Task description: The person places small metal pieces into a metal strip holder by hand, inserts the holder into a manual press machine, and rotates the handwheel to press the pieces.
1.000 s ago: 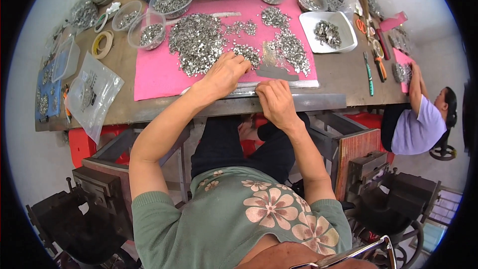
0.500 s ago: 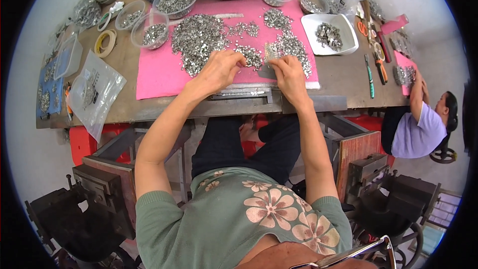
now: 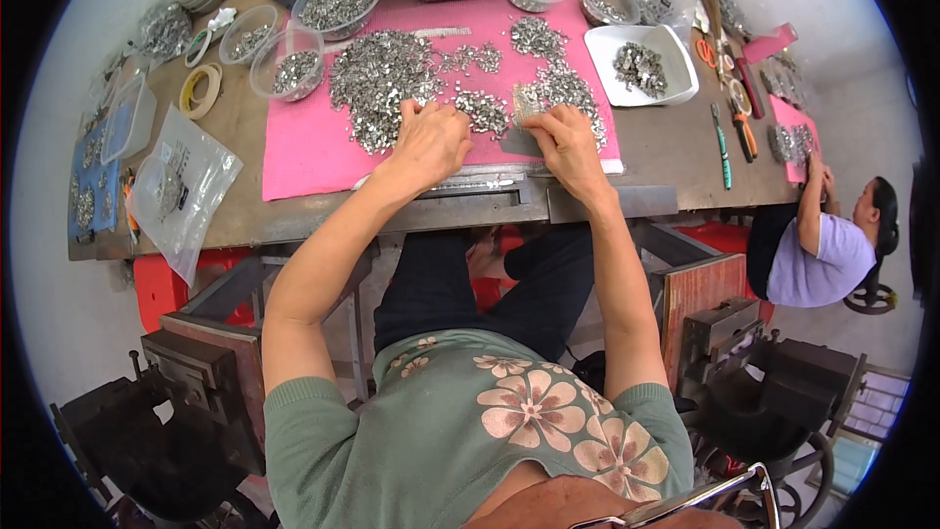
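On a pink mat (image 3: 304, 152) lies a large heap of small silvery metal pieces (image 3: 382, 78). My left hand (image 3: 431, 137) is at this heap's near right edge, fingers bent down among the pieces; whatever they grip is too small to make out. My right hand (image 3: 571, 145) is closed in a pinch beside a smaller heap (image 3: 568, 90). Its fingertips meet at a pale, ridged strip (image 3: 526, 100), above a flat grey plate (image 3: 520, 143). Whether they hold the strip is hidden. Between my hands is a small cluster of pieces (image 3: 482, 110).
Clear tubs of metal pieces (image 3: 338, 5) line the mat's far side. A white tray (image 3: 676, 88) sits right, near a green-handled tool (image 3: 722, 152) and orange-handled pliers (image 3: 746, 137). Tape (image 3: 201, 90) and a plastic bag (image 3: 211, 171) lie left. A person (image 3: 818, 245) works far right.
My left hand has moved left, from beside the small cluster to the large heap, and its fingers reach down there. My right hand stays by the strip. The whole view has shifted slightly.
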A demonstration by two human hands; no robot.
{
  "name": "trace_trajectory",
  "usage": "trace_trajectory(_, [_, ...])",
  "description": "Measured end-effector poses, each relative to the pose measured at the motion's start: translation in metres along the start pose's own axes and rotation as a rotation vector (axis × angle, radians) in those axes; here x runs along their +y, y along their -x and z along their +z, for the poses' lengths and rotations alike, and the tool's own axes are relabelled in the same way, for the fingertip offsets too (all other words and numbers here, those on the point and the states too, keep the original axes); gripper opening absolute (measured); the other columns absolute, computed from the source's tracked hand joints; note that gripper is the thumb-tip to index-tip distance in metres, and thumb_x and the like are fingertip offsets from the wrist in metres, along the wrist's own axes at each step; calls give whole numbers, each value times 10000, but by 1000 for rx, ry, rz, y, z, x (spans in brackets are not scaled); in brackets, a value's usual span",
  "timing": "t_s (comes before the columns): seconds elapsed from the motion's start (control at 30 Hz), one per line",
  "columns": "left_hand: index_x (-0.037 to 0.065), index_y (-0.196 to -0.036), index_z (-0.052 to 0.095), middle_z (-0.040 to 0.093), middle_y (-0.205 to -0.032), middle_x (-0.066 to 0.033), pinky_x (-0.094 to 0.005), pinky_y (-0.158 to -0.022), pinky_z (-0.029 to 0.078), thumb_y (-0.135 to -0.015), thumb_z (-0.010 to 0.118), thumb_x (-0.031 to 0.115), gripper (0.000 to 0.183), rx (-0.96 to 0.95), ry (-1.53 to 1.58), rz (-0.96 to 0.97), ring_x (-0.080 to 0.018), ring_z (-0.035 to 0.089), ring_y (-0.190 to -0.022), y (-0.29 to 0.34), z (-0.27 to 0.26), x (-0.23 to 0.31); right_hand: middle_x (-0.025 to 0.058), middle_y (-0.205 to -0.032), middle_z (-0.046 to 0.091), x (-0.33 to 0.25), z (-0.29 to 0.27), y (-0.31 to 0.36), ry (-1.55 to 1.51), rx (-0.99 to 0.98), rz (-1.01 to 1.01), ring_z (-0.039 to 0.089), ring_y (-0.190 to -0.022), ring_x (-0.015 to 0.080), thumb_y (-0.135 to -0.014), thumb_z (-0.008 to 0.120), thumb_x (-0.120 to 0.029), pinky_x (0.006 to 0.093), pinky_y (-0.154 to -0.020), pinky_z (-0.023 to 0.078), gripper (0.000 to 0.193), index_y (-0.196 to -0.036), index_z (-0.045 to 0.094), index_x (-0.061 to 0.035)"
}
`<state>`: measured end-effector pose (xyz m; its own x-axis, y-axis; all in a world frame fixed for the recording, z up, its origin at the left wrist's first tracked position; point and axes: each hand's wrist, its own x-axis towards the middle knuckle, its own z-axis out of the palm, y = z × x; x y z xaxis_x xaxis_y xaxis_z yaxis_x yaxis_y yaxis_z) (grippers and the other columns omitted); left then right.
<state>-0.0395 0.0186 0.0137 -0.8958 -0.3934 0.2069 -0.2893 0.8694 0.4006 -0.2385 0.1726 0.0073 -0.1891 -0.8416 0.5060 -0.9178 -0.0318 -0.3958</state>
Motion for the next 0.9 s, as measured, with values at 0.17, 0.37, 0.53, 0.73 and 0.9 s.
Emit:
trace_trajectory(0.17, [55, -900, 660, 661, -896, -140, -493, -876, 352, -850, 678, 110, 77, -3, -27, 125, -309, 606, -932, 0, 4, -6, 82, -840, 603, -5, 3, -5, -38, -46, 22, 576, -850, 287, -842, 719, -53, 405, -771, 430, 91, -928, 727, -82])
trace_trajectory(0.37, [30, -1043, 572, 622, -929, -147, -446, -849, 401, -895, 616, 31, 155, 56, 351, 34, -315, 590, -901, 16, -1, 6, 77, -836, 599, -13, 6, -3, 90, -30, 3, 567, -862, 280, -829, 742, -82, 412, -771, 422, 96, -917, 706, -65])
trace_trajectory(0.53, [-9, -1019, 598, 636, -901, -139, -390, -748, 502, -903, 654, -9, 129, 273, 578, -91, -290, 632, -834, 39, -7, 25, 101, -899, 645, -49, -8, 13, -356, -49, 141, 617, -864, 294, -864, 691, -27, 395, -775, 466, 61, -903, 645, -16])
trace_trajectory(0.73, [-9, -1020, 633, 706, -919, -117, -339, -759, 539, -945, 657, 45, 96, 228, 676, -194, -221, 698, -859, 55, -1, 38, 111, -947, 678, -68, 4, 36, -463, -6, 161, 644, -903, 240, -875, 684, 18, 341, -817, 497, 68, -917, 630, 14])
trace_trajectory(0.9, [-10, -988, 629, 653, -873, -141, -372, -675, 502, -921, 656, 21, 78, 307, 765, -188, -265, 644, -757, 59, 7, 46, 118, -943, 672, -69, 9, 38, -417, 25, 125, 642, -888, 258, -862, 686, 32, 346, -811, 496, 88, -923, 626, 10])
